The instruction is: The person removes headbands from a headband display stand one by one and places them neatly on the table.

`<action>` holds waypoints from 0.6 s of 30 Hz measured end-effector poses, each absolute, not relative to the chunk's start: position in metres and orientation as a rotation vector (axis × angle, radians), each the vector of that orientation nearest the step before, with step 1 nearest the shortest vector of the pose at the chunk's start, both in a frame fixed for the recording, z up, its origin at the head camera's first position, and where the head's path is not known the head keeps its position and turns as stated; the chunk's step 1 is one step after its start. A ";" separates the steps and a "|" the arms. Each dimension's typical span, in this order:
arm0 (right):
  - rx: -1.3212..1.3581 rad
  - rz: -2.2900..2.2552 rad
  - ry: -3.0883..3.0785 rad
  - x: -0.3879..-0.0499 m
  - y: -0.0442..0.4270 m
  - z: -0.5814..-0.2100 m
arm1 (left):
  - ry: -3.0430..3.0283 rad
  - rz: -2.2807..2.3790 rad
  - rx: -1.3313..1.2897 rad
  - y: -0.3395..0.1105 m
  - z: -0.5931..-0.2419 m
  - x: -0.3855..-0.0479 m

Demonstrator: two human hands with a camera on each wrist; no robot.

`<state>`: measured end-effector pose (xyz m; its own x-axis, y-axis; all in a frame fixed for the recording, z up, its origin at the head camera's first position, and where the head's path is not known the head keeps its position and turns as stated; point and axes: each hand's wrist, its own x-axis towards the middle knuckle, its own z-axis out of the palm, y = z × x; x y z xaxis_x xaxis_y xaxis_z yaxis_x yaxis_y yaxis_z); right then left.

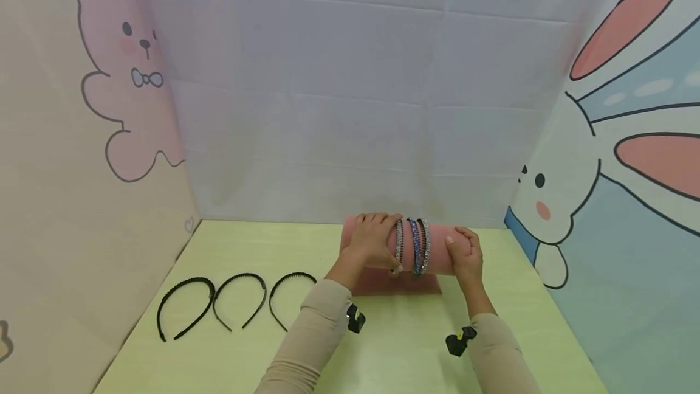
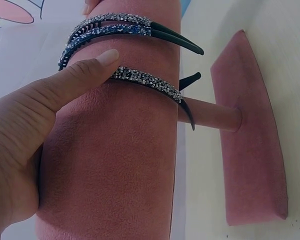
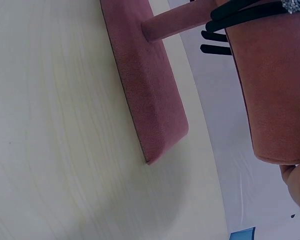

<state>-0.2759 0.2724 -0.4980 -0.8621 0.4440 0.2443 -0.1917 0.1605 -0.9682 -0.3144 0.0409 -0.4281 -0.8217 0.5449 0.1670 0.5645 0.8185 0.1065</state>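
Observation:
A pink padded headband stand point(image 1: 440, 251) has a horizontal roll on a short post above a flat base point(image 2: 250, 145). Round the roll sit a silver glitter headband point(image 2: 147, 80), a blue glitter headband point(image 1: 417, 247) and another silver one point(image 1: 426, 245). My left hand point(image 1: 373, 241) spans the roll and grips the leftmost silver headband, its thumb lying along the band. That band's upper part is covered in the left wrist view. At the roll's right end, my right hand point(image 1: 466, 255) holds the stand; only a little of that hand shows in the right wrist view.
Three black headbands lie on the left of the pale table: one point(image 1: 208, 303) at the far left, a middle one point(image 1: 264, 303), and a third point(image 1: 271, 303) partly behind my left sleeve point(image 1: 314, 333). A pale back wall point(image 1: 350, 108) and printed side walls enclose the table.

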 end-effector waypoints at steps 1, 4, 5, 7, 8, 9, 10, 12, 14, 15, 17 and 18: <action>-0.240 1.755 -1.962 -0.276 0.272 -0.498 | -2.873 -0.228 -0.884 0.040 -0.429 -0.315; -0.241 1.743 -1.972 -0.278 0.273 -0.503 | -2.870 -0.241 -0.901 0.036 -0.432 -0.317; -0.240 1.738 -1.981 -0.278 0.273 -0.503 | -2.871 -0.243 -0.903 0.035 -0.433 -0.317; -0.240 1.732 -1.990 -0.278 0.273 -0.504 | -2.865 -0.250 -0.901 0.031 -0.434 -0.318; -0.243 1.723 -1.995 -0.278 0.273 -0.504 | -2.857 -0.254 -0.899 0.030 -0.435 -0.319; -0.245 1.715 -1.997 -0.279 0.273 -0.504 | -2.845 -0.257 -0.896 0.028 -0.435 -0.320; -0.248 1.711 -1.994 -0.279 0.274 -0.504 | -2.835 -0.265 -0.895 0.026 -0.436 -0.321; -0.256 1.701 -1.986 -0.281 0.275 -0.505 | -2.804 -0.283 -0.901 0.024 -0.437 -0.322; -0.266 1.704 -1.976 -0.282 0.275 -0.506 | -2.787 -0.303 -0.911 0.022 -0.438 -0.324; -0.266 1.713 -1.970 -0.283 0.275 -0.506 | -2.782 -0.309 -0.913 0.021 -0.439 -0.324; -0.260 1.727 -1.968 -0.283 0.274 -0.507 | -2.783 -0.312 -0.909 0.018 -0.438 -0.325; -0.256 1.734 -1.969 -0.284 0.273 -0.507 | -2.785 -0.308 -0.905 0.017 -0.438 -0.325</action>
<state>-0.2839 0.2729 -0.5070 -0.8571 0.4549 0.2420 -0.1825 0.1712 -0.9682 -0.3248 0.0169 -0.4379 -0.7936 0.5553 0.2487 0.5963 0.7912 0.1359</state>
